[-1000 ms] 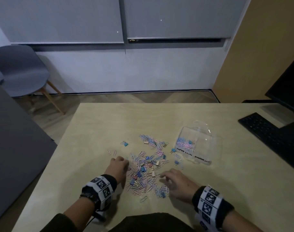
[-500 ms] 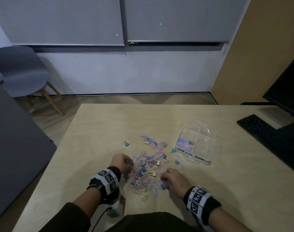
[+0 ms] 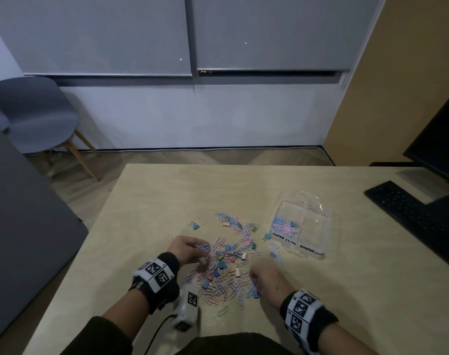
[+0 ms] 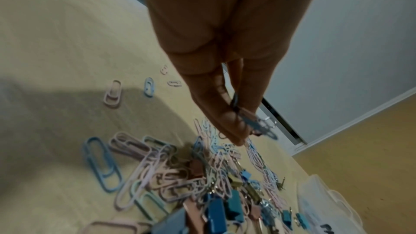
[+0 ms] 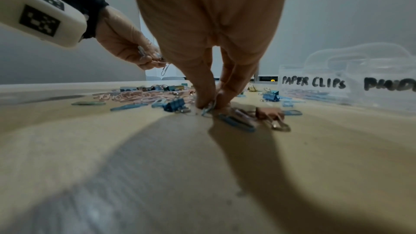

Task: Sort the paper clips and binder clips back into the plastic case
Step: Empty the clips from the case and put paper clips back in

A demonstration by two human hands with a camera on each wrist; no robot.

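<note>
A loose pile of pastel paper clips and small binder clips lies on the wooden table. To its right stands the clear plastic case, lid open and labelled "PAPER CLIPS", with some clips inside. My left hand hovers over the pile's left side and pinches a few paper clips between thumb and fingers. My right hand is at the pile's near right edge. Its fingertips press down on the table and pinch a blue paper clip.
A black keyboard and a monitor sit at the table's right side. A grey chair stands on the floor at the back left. A dark grey panel runs along the table's left edge. Stray clips lie beyond the pile.
My left hand has lifted off the pile's left edge with paper clips pinched in it. My right hand has drawn back toward me and curled its fingers onto a clip.
</note>
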